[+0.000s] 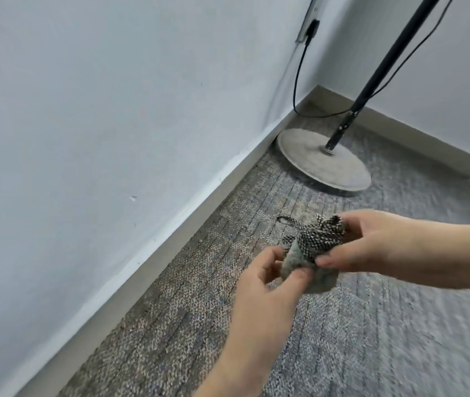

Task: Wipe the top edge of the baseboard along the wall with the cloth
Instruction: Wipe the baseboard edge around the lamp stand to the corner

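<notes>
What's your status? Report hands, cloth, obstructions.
Left hand and right hand both gripping cloth, above carpet. Baseboard untouched. Lamp base ahead near wall.

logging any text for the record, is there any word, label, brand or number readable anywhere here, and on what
None: no readable text in this view.
Black-and-white checked cloth held by the left hand and right hand: only a woven pattern, no label visible.
Black plug at the wall outlet: any marking is too small and blurred to read.
Round grey lamp base: no lettering visible.
</notes>
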